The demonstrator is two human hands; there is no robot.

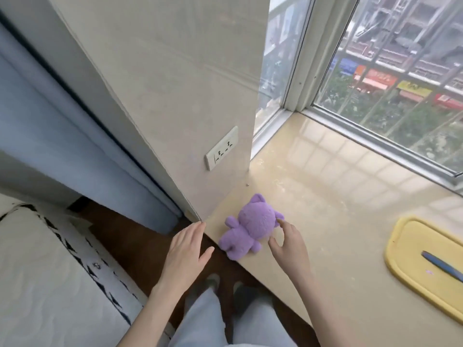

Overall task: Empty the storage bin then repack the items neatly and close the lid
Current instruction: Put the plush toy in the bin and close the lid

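Observation:
A purple plush toy [246, 227] lies face down on the beige window ledge [325, 196], close to its near edge and beside the wall corner. My right hand [288, 242] hovers just right of the toy, fingers spread, with the fingertips near its ear and side; it holds nothing. My left hand [186, 249] is open and flat to the left of the toy, over the dark floor at the ledge's edge. A yellow lid [423, 269] rests on the ledge at the far right, with a blue pen-like object [442, 265] lying on it. No bin is in view.
A beige wall panel with a white socket [221, 149] rises behind the toy. A window [388, 83] borders the ledge at the back. A blue curtain [62, 136] hangs on the left, and a white mattress [50, 271] fills the lower left. My legs and feet stand below.

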